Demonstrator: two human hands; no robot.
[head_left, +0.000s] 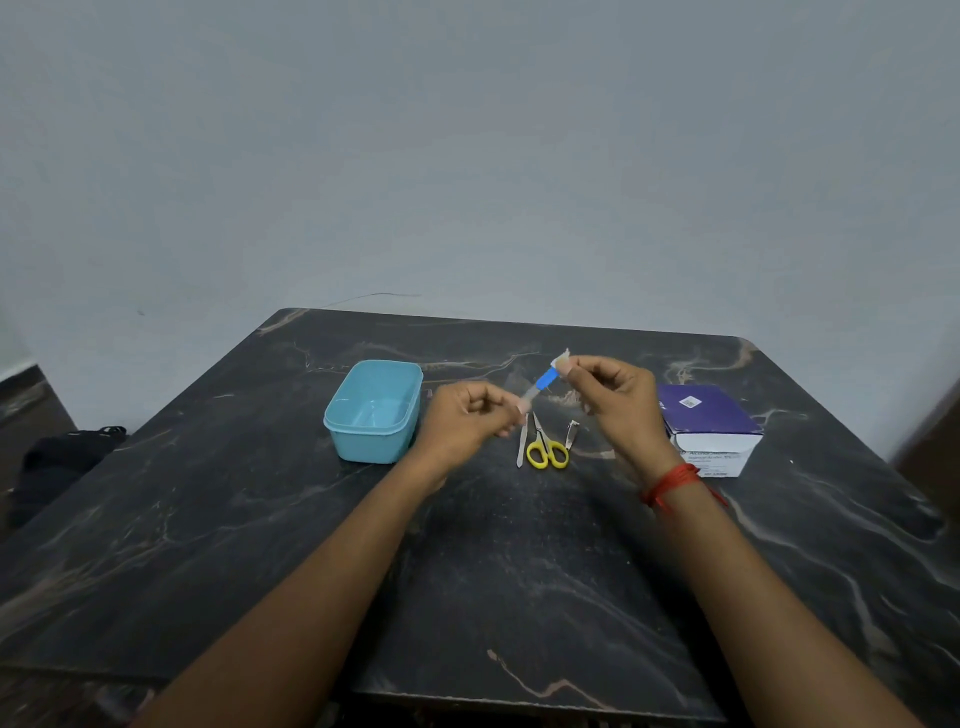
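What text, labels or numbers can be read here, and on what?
"Alcohol": on the box, white front; the rest of that line and the lines below are blurred.
The sticker on the box top: a code, too small to read.
No text shows on the strip, tub or scissors.

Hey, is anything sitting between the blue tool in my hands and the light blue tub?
Nothing on the table does. Only your left hand, pinching the blue tool, lies between it and the light blue tub.
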